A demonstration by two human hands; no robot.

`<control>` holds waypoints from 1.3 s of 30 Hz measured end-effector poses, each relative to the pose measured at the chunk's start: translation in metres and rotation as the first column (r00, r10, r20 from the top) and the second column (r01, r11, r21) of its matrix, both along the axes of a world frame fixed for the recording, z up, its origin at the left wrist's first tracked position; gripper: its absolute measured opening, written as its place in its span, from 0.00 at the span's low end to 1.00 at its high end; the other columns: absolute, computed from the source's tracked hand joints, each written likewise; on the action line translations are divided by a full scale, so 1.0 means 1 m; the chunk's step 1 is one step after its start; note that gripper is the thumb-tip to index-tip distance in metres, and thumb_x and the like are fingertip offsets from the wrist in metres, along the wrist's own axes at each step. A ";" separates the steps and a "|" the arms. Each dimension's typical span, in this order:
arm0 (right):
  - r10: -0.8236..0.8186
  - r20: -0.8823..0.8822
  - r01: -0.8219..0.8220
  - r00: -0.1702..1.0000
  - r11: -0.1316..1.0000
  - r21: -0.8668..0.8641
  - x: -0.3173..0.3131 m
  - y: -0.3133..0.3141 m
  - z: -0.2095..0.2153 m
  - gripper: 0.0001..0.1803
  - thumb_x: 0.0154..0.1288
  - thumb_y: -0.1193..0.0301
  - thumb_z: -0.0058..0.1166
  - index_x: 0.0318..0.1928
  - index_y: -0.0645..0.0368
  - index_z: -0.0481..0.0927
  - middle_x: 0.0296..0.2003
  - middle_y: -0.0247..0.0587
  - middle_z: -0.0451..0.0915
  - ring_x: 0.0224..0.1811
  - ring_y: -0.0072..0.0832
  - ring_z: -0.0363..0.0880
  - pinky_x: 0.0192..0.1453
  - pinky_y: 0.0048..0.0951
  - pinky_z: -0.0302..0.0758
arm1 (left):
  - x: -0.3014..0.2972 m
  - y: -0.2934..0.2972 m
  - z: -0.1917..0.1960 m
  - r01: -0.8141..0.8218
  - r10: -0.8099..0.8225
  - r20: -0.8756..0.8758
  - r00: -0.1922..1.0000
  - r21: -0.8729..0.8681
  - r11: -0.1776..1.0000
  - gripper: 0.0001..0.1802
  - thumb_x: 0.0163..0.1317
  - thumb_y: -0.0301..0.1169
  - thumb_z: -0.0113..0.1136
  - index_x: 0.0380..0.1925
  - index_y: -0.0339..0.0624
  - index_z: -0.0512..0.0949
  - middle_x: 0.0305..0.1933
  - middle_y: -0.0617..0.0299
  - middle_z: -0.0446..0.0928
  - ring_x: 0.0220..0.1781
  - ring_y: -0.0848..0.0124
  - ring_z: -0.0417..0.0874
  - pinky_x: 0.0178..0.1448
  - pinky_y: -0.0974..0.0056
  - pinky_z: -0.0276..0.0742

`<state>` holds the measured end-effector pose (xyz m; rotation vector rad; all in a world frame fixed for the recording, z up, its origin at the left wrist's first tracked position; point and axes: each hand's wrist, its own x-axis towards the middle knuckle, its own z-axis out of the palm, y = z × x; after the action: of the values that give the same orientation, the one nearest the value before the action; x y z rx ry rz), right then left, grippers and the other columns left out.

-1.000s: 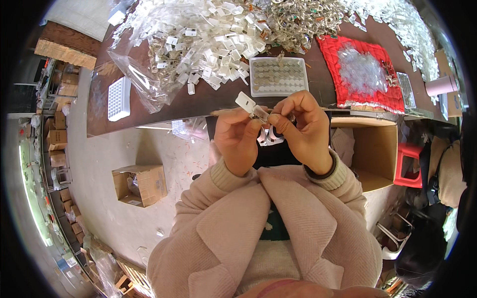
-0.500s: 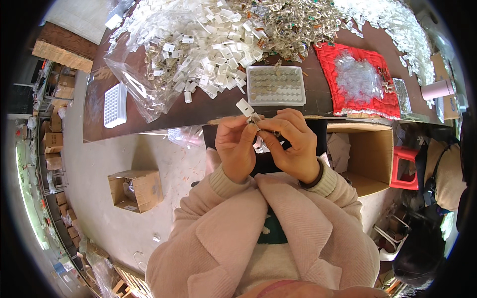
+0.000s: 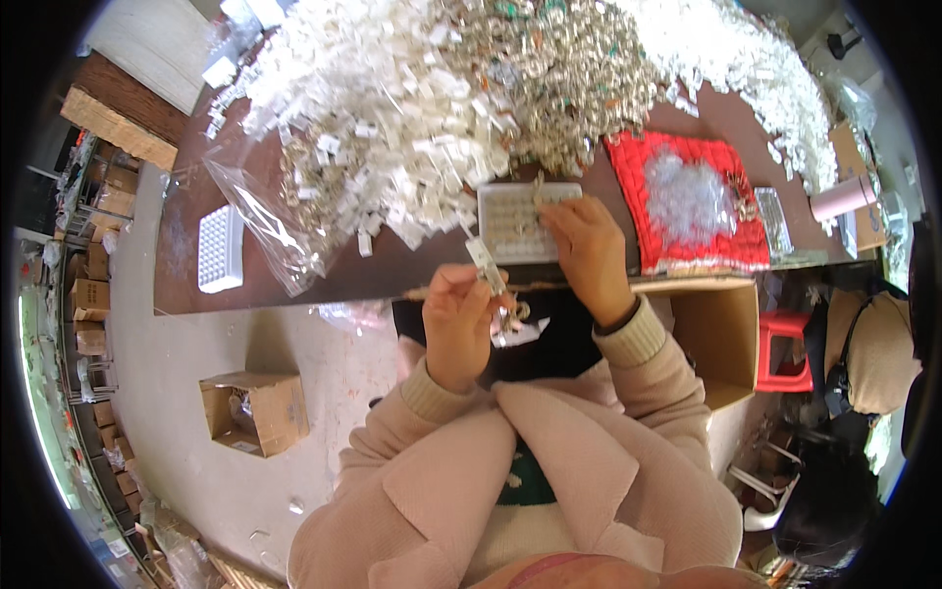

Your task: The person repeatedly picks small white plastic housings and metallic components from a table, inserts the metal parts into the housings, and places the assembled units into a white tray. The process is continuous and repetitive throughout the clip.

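White plastic tag (image 3: pixel 483 257), flat and oblong, stands tilted upward in the pinched thumb and fingers of the left hand (image 3: pixel 457 324), just in front of the near edge of the dark brown surface (image 3: pixel 343 275). A shiny, curved metal-coloured piece (image 3: pixel 518 312) shows just beside that hand's fingertips. The right hand (image 3: pixel 594 255) reaches over a shallow white rectangular tray (image 3: pixel 520 259), its fingers drawn close together at the tray's right part; blur hides the fingertips, so I cannot tell whether they grip anything. Rows of small pale pieces fill the tray.

Behind it rise a loose heap of thin white plastic pieces (image 3: pixel 412 147) and a glinting mound of metal-coloured clips (image 3: pixel 579 93). A crinkled clear plastic bag (image 3: pixel 265 216) lies left of the white heap, near a white dimpled tray (image 3: pixel 220 250) with a grid of round hollows. On the right, a red quilted cloth (image 3: pixel 726 257) bears a pile of glossy clear plastic (image 3: pixel 687 201).

On the floor, an open cardboard box (image 3: pixel 280 417) holds some crumpled clear plastic; a larger cardboard box (image 3: pixel 721 344) stands near a red plastic stool (image 3: pixel 785 353).
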<state>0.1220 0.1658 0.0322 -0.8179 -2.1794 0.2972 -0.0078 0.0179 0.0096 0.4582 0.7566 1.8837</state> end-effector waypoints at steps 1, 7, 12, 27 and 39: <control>-0.016 0.020 0.016 1.000 1.000 0.024 -0.003 0.001 0.000 0.09 0.57 0.78 0.62 0.40 0.58 0.85 0.33 0.42 0.80 0.37 0.43 0.80 0.41 0.39 0.77 | 0.000 0.001 0.001 -0.010 0.010 0.005 1.000 -0.007 1.000 0.09 0.71 0.25 0.56 0.49 0.41 0.72 0.48 0.48 0.80 0.41 0.65 0.83 0.49 0.58 0.82; -0.032 0.074 0.035 0.997 0.998 -0.043 -0.006 -0.002 0.000 0.08 0.56 0.77 0.62 0.38 0.58 0.84 0.33 0.40 0.79 0.38 0.42 0.79 0.40 0.39 0.77 | -0.002 0.004 0.000 -0.019 0.019 0.092 0.996 -0.001 1.000 0.07 0.70 0.19 0.55 0.45 0.38 0.72 0.44 0.50 0.83 0.36 0.65 0.85 0.45 0.62 0.84; -0.021 0.082 0.026 0.996 0.998 -0.061 -0.008 -0.002 0.000 0.09 0.56 0.77 0.63 0.38 0.59 0.80 0.32 0.42 0.77 0.38 0.44 0.78 0.40 0.41 0.76 | -0.006 0.006 -0.002 0.044 -0.044 0.012 0.999 0.027 0.999 0.09 0.71 0.24 0.56 0.50 0.41 0.73 0.49 0.51 0.81 0.47 0.66 0.83 0.50 0.58 0.83; 0.225 -0.261 -0.268 0.939 0.953 -0.139 -0.002 -0.060 0.044 0.11 0.57 0.84 0.62 0.41 0.62 0.82 0.38 0.44 0.79 0.36 0.40 0.82 0.37 0.32 0.79 | 0.007 0.004 0.009 0.033 -0.052 0.126 0.991 0.142 0.989 0.09 0.72 0.22 0.55 0.50 0.38 0.76 0.49 0.52 0.83 0.48 0.65 0.85 0.51 0.60 0.85; 0.245 -0.266 -0.275 0.932 0.958 -0.084 -0.003 -0.061 0.038 0.13 0.56 0.83 0.60 0.43 0.60 0.83 0.37 0.42 0.82 0.36 0.40 0.83 0.39 0.34 0.79 | 0.007 -0.002 0.013 0.068 -0.078 0.147 0.986 0.072 0.995 0.10 0.71 0.23 0.57 0.50 0.36 0.76 0.47 0.55 0.82 0.42 0.68 0.85 0.47 0.63 0.84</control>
<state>0.1186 0.1047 0.0704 -0.5185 -2.0400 0.6367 -0.0011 0.0155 0.0225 0.3766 0.5709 1.8558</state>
